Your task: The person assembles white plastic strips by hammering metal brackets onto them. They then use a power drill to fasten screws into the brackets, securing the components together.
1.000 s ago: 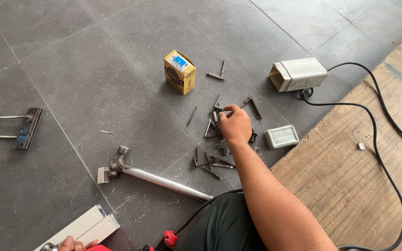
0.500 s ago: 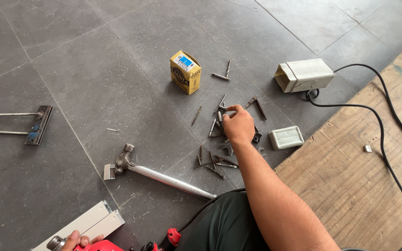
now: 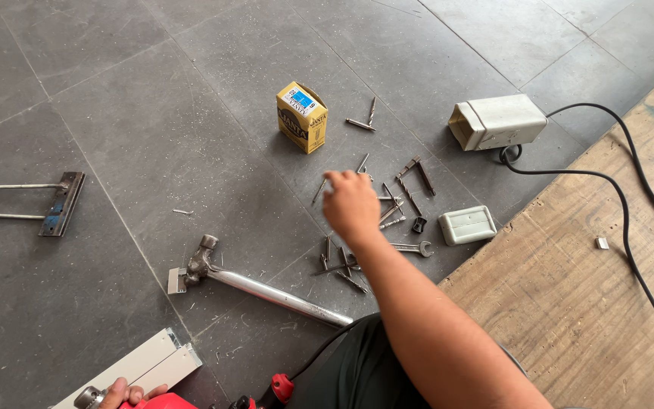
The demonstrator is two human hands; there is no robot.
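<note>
The right hand (image 3: 351, 203) is up over the floor (image 3: 153, 129), above a pile of screws (image 3: 357, 250). Its fingers are curled in, seen from the back, so I cannot tell if it holds a screw. The screws lie loose on the gray floor, right under and around the hand. A small wrench (image 3: 410, 247) lies just beside them. A small pale box (image 3: 468, 225) sits near, on the right. A bigger pale box (image 3: 496, 121) sits farther off, with a black cord (image 3: 630, 227) running from it over a wood board (image 3: 592, 318). A yellow box (image 3: 302, 117) stands past the hand. A hammer (image 3: 251, 284) lies to the left of the pile. A metal bracket (image 3: 58, 203) lies far to the left.

The left hand (image 3: 126, 394) is at the bottom edge, closed on a red tool (image 3: 162, 401), next to a white bar (image 3: 141, 367).
</note>
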